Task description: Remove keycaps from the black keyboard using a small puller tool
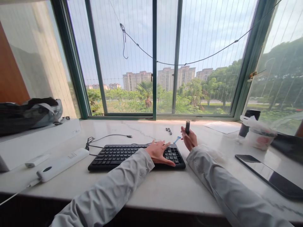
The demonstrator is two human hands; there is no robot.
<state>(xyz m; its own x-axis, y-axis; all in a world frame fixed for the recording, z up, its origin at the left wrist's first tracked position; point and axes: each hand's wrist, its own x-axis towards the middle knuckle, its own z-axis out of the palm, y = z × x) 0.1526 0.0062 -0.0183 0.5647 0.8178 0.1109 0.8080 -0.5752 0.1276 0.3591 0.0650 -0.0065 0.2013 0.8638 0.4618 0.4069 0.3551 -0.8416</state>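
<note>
A black keyboard [115, 156] lies on the white countertop. My left hand [158, 152] rests over its right part, fingers spread, thumb stretched toward the number keys. Just beyond the keyboard's right back corner, my right hand [189, 139] is closed around a short black stick-like tool [187, 127], one end pointing up. A light blue piece [177, 140] shows between that hand and the keyboard's back edge; I cannot tell whether it belongs to the tool. Several loose black keycaps [169, 130] lie behind the keyboard.
A black cable [111, 135] runs behind the keyboard. To the left are a white power strip [63, 164] and a white box [42, 138] bearing a dark bag [30, 113]. On the right are a dark tablet-like slab [270, 175], a plastic-wrapped tub [260, 138] and paper [222, 127].
</note>
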